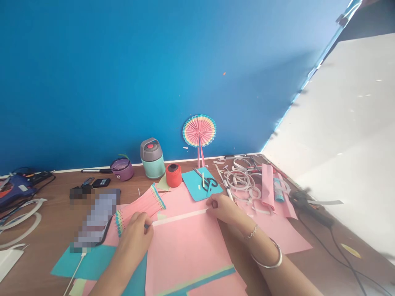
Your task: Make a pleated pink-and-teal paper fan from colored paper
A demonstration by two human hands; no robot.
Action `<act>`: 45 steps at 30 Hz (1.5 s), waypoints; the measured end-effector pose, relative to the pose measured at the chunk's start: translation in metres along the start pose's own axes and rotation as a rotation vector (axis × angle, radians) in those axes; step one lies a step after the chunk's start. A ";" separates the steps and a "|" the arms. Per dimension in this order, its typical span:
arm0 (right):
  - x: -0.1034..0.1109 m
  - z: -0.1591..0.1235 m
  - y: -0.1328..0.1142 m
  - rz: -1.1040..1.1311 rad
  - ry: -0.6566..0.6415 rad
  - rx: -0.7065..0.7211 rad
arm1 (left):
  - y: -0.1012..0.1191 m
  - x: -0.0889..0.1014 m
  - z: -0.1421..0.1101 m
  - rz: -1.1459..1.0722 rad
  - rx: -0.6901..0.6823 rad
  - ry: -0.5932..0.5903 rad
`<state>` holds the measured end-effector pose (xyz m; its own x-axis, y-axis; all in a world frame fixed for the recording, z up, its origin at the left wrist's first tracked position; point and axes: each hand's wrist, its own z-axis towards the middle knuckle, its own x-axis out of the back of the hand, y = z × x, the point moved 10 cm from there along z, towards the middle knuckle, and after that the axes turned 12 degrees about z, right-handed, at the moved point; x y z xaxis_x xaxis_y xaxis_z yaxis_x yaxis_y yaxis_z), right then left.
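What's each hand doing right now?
Left hand: curled at the left end of the white strip; grip unclear.
Right hand: curled at its right end; grip unclear.

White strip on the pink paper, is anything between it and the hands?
Nothing visible in the way: the left hand is at one end of the white strip, the right hand at the other.

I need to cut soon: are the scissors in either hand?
No, the scissors lie on the blue paper.
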<state>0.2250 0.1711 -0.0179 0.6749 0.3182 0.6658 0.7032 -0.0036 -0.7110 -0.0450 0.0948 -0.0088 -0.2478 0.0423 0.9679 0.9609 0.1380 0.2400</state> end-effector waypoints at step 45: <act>-0.011 -0.005 -0.023 0.329 -0.293 0.150 | 0.015 -0.014 -0.001 -1.154 0.097 -0.184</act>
<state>0.2026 0.1623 -0.0081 0.7494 0.5780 0.3230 0.4078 -0.0184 -0.9129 -0.0274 0.0952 -0.0188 -0.9881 -0.0161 0.1530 0.1435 0.2622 0.9543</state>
